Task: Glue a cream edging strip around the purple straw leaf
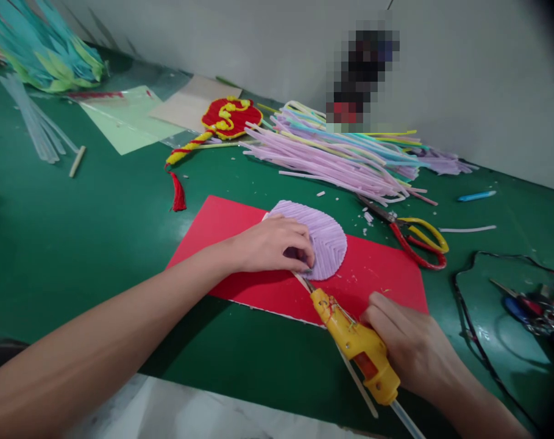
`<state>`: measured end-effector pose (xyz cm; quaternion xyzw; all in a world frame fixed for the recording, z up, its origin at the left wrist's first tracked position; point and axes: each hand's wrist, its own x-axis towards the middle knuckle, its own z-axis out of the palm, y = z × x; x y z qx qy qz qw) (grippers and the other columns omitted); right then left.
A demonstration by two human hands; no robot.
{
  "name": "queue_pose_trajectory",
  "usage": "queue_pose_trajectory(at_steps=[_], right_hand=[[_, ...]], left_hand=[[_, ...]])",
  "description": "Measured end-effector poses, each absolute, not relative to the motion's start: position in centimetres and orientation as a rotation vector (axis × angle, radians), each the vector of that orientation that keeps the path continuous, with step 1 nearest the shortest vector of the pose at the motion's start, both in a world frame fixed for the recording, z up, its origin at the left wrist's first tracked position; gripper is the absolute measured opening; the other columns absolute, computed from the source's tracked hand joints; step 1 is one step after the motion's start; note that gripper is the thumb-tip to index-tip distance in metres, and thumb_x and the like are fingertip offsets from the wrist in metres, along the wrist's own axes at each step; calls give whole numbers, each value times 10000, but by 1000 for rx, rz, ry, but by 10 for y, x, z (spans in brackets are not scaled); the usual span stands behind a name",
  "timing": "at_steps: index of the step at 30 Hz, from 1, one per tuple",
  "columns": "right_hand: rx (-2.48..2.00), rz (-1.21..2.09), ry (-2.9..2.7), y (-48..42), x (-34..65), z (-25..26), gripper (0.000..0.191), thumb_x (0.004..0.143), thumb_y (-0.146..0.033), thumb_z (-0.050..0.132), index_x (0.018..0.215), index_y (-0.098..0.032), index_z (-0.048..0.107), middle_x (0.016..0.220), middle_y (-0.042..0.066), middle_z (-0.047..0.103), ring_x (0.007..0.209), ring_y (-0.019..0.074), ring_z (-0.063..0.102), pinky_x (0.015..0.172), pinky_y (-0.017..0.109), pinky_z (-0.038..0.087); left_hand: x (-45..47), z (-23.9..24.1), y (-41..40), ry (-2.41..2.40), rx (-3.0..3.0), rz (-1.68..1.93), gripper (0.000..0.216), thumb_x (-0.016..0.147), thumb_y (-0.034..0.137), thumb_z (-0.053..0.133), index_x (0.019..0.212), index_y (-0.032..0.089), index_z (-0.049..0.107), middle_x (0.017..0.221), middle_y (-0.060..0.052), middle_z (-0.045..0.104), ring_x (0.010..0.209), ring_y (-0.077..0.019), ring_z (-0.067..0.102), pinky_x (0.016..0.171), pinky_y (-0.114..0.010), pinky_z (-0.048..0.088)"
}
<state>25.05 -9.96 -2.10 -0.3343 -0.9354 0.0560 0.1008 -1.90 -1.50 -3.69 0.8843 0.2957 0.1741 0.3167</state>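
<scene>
A yellow hot glue gun (352,341) is gripped in my right hand (402,335), with a clear glue stick coming out of its back end. Its nozzle points up and left, close to the fingertips of my left hand (281,244). That hand is closed, with fingers and thumb curled at the lower edge of a lilac oval panel (329,244) made of pipe cleaners laid side by side. Part of the panel is hidden under the hand. A pale pipe cleaner (361,384) runs from below my left fingers, behind the glue gun. The panel lies on a red board (377,262).
Scissors (423,244) with red and yellow handles lie right of the panel. Behind are a pipe cleaner bundle (322,155) and a red-and-yellow fan (231,119). Glue sticks (39,125) lie at left. A black cable (464,305) curves along the right of the green table (98,256).
</scene>
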Motion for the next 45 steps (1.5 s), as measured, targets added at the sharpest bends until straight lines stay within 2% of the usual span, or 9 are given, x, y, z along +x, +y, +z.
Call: queue_pose_trajectory(at_steps=[11, 19, 31, 45], right_hand=[[-995, 134, -2777, -102, 253, -24, 223, 916, -214, 376, 707, -210, 452, 655, 13, 450, 565, 148, 413, 505, 269, 287], [-982, 83, -2774, -101, 250, -23, 228, 904, -177, 371, 693, -211, 453, 654, 21, 477, 570, 149, 427, 506, 275, 285], [-997, 87, -2785, -103, 250, -22, 212, 904, -181, 382, 699, -211, 424, 647, 9, 433, 567, 147, 371, 497, 280, 250], [-1026, 75, -2779, -105, 252, -20, 223, 903, -204, 380, 683, -217, 412, 627, 8, 441, 554, 141, 384, 486, 272, 276]], left_hand=[[-18, -37, -16, 804, 2336, 450, 78, 836, 297, 625, 831, 244, 683, 900, 20, 652, 925, -139, 586, 799, -292, 300], [-18, -36, -16, 810, 2336, 433, 102, 845, 319, 611, 836, 245, 681, 910, 19, 655, 941, -143, 580, 803, -294, 295], [-18, -36, -15, 790, 2344, 450, 79, 842, 299, 622, 834, 241, 676, 889, 25, 650, 933, -140, 580, 821, -293, 295], [-18, -36, -15, 793, 2341, 439, 75, 840, 294, 628, 840, 240, 680, 882, 23, 650, 924, -141, 579, 808, -294, 295]])
